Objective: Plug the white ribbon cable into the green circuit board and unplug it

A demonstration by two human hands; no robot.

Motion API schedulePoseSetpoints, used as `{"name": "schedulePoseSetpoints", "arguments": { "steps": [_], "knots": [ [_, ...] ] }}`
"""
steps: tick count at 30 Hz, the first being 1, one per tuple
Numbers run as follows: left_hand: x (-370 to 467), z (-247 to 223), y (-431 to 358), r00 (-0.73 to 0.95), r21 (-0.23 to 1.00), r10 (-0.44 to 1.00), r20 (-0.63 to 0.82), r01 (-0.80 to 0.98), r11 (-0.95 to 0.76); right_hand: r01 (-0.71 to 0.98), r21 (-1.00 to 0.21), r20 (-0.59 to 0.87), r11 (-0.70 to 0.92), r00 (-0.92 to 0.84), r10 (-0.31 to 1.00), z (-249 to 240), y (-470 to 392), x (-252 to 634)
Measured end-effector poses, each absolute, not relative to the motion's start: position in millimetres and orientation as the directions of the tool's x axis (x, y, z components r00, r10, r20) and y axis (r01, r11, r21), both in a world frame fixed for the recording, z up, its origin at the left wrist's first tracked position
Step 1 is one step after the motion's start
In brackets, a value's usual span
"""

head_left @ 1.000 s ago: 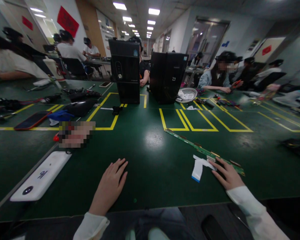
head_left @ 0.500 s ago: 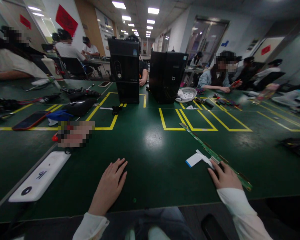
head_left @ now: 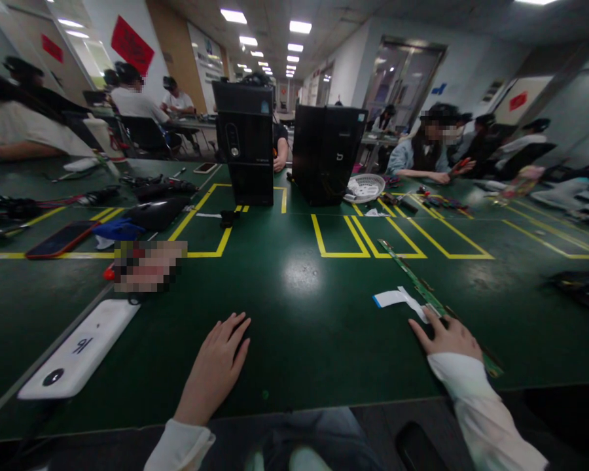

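Note:
My left hand (head_left: 214, 366) lies flat on the green tabletop (head_left: 314, 353), fingers stretched out, with nothing in it. Toward the right, my right hand (head_left: 454, 341) rests palm down over a long, narrow green circuit board (head_left: 421, 285). Its fingers are spread and touch the board, and the thumb points out to the left. A white flat ribbon cable (head_left: 391, 299) with a blue end comes off the board's left side near my fingertips. The hand covers part of the board's middle; its lower end shows beyond the wrist.
Two black computer towers (head_left: 249, 147) (head_left: 328, 154) stand across the table. At left lie a white power strip (head_left: 81, 350), a phone (head_left: 61, 239) and a blue item (head_left: 119, 229). A white basket (head_left: 366, 188) sits behind yellow tape outlines. People sit around, one at right (head_left: 417, 154).
My right hand has shifted slightly right and forward. The circuit board's far end has swung right, and the ribbon cable has turned with it. My left hand stays still.

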State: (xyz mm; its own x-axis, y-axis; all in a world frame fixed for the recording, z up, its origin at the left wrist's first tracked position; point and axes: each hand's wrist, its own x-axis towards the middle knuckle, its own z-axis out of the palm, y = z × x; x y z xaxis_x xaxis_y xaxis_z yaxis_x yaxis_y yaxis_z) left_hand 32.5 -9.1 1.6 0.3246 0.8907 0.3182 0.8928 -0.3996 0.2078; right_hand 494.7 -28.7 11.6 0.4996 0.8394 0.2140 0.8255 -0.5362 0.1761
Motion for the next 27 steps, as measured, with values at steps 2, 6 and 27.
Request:
{"name": "schedulePoseSetpoints", "arguments": {
  "steps": [2,6,27],
  "knots": [
    [33,2,-9,0.322,0.209,0.891,0.321,0.894,-0.398,0.815,0.145,0.191,-0.561,0.533,0.824,12,-22,507],
    [32,1,-10,0.32,0.213,0.89,0.325,0.892,-0.399,0.794,0.065,0.135,-0.605,0.594,0.793,12,-10,530],
    [32,2,-10,0.32,0.226,0.891,0.321,0.888,-0.4,0.732,-0.144,0.168,-0.666,0.682,0.712,6,34,595]
  ]
}}
